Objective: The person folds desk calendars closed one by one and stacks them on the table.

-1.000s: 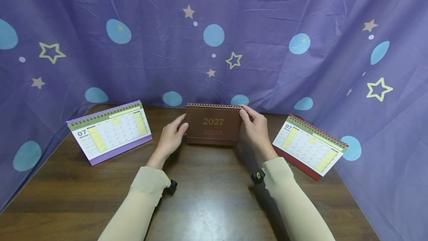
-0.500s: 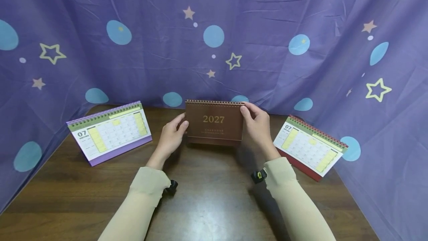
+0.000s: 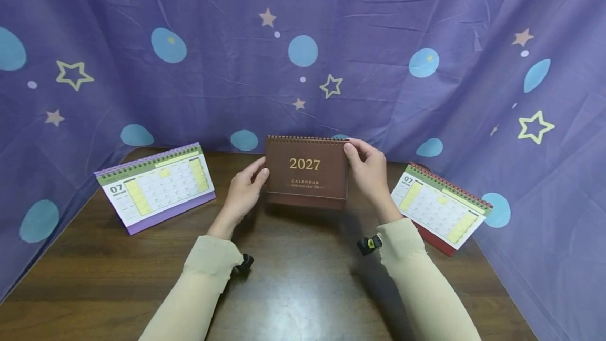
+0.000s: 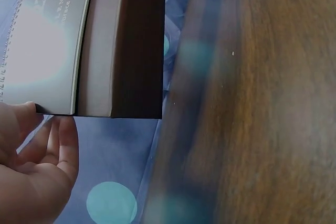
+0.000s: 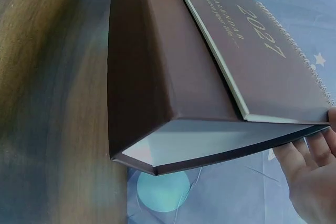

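Note:
A brown spiral-bound desk calendar (image 3: 307,175) marked 2027 is held up off the wooden table, front cover facing me. At its left edge my left hand (image 3: 242,191) pinches it, the thumb near the front and the fingers behind. My right hand (image 3: 371,175) grips the upper right corner, thumb on the cover. The right wrist view shows the hollow triangular stand of the brown calendar (image 5: 220,77) from its open end, with the fingers of my right hand (image 5: 310,177) under the back panel. In the left wrist view, glare washes out part of the cover.
On the left of the table (image 3: 284,288) stands a purple desk calendar (image 3: 161,186), turned to page 07. A red desk calendar (image 3: 437,207), also at 07, stands on the right, near my right forearm. A purple patterned curtain (image 3: 227,67) hangs behind.
The brown calendar has risen, come closer and shifted slightly right. My right hand has moved up and right with it; the left hand has barely moved. The other calendars stay put.

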Tool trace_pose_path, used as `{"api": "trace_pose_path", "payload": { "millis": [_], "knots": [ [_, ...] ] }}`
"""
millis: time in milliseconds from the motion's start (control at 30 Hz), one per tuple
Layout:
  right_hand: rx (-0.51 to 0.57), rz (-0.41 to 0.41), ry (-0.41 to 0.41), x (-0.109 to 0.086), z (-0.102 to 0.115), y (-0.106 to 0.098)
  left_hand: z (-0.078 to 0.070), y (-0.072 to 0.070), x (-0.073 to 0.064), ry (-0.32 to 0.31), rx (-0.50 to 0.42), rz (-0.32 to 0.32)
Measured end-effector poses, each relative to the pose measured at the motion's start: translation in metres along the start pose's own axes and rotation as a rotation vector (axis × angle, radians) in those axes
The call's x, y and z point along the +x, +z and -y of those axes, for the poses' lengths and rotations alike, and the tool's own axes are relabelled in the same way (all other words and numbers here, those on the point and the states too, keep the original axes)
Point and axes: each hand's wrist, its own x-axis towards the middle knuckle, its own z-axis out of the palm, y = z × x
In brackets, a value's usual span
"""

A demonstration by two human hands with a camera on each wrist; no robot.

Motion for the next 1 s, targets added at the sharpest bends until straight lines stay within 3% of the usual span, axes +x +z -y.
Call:
{"api": "trace_pose_path", "payload": {
  "millis": [433, 633, 800, 1000],
  "knots": [
    [0.054, -0.001, -0.007, 0.009, -0.003, -0.011, 0.002, 0.007, 0.002, 0.031, -0.165, 0.016],
    [0.091, -0.003, 0.028, 0.012, -0.002, -0.014, 0.002, 0.009, 0.001, 0.06, -0.207, 0.023],
    [0.143, -0.001, 0.058, 0.014, 0.0, -0.017, 0.005, 0.011, 0.001, 0.055, -0.254, 0.067],
    [0.204, -0.003, 0.116, 0.015, 0.001, -0.021, 0.011, 0.014, 0.0, -0.011, -0.34, 0.162]
  ]
}}
